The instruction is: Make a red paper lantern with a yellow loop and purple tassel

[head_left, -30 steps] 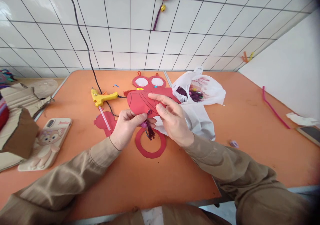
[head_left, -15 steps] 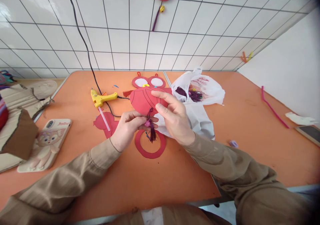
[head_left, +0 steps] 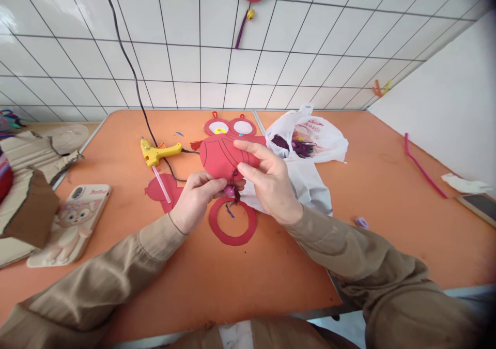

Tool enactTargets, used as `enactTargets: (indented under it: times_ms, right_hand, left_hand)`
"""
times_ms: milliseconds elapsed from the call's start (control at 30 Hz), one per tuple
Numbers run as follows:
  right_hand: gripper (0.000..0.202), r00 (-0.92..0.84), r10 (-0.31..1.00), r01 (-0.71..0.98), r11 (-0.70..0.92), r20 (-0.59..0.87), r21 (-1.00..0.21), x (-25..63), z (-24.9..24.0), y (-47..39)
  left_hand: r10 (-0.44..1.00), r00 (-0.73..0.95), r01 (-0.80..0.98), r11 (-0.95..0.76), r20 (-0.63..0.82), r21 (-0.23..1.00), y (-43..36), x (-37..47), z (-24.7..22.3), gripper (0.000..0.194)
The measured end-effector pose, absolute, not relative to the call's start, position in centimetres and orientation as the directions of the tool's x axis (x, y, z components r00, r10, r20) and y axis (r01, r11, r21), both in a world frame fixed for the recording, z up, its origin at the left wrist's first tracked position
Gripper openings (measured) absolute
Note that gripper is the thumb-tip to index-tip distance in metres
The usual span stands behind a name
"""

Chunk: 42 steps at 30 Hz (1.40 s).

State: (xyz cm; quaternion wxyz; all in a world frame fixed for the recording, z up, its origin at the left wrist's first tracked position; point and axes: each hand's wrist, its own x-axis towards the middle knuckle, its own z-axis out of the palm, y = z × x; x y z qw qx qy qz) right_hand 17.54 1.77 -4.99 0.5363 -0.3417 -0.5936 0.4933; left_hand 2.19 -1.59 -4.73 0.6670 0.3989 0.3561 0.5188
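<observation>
A red paper lantern-shaped cutout [head_left: 219, 156] with curved black lines is held up over the table. My right hand [head_left: 273, 186] grips its right side, thumb and index finger on the front. My left hand [head_left: 196, 199] is closed at its lower edge, thumb in front and fingers behind. A purple tassel [head_left: 236, 196] with a pink bead [head_left: 229, 190] hangs from a dark cord at that edge, the bead against my left fingertips. Below lies a red paper ring [head_left: 233, 241], with small blue bits inside its opening.
A yellow glue gun [head_left: 155, 153] with a clear stick lies left, its black cable running up. Left are another red cutout [head_left: 160, 186], a phone [head_left: 73, 225] and cardboard [head_left: 33, 204]. White-centred red rings [head_left: 243, 127] lie behind; a plastic bag [head_left: 329, 139] of tassels sits right.
The cutout has shifted slightly down and left. The tassel's strands, which hung long below my left fingers, now show shorter. My left thumb has come up to the cutout's lower edge.
</observation>
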Motion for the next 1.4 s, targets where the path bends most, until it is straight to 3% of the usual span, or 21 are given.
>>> enactTargets:
  times_ms: [433, 600, 833, 1100, 1400]
  right_hand:
    - [0.033, -0.202, 0.923, -0.090, 0.315, 0.327, -0.945, 17.3, -4.7, 1.1]
    - [0.035, -0.147, 0.915, -0.045, 0.374, 0.377, -0.926, 17.4, -5.1, 1.5]
    - [0.028, -0.109, 0.902, -0.189, 0.394, 0.418, -0.900, 17.5, -5.4, 2.0]
    - [0.025, -0.197, 0.888, -0.328, 0.339, 0.415, -0.882, 17.4, -5.4, 2.4]
    - [0.024, -0.256, 0.857, -0.228, 0.395, 0.447, -0.890, 17.8, -4.7, 2.5]
  left_hand:
    - [0.951, 0.302, -0.380, 0.185, -0.067, 0.906, -1.5, 2.5, -4.7, 0.027]
    - [0.931, 0.348, -0.456, 0.267, -0.107, 0.849, -1.5, 2.4, -4.6, 0.017]
    - [0.928, 0.345, -0.470, 0.301, -0.142, 0.829, -1.5, 2.5, -4.6, 0.012]
    - [0.965, 0.263, -0.356, 0.089, 0.009, 0.930, -1.0, 1.5, -4.8, 0.018]
    - [0.883, 0.420, -0.202, -0.134, 0.209, 0.970, -0.3, -0.4, -2.6, 0.027]
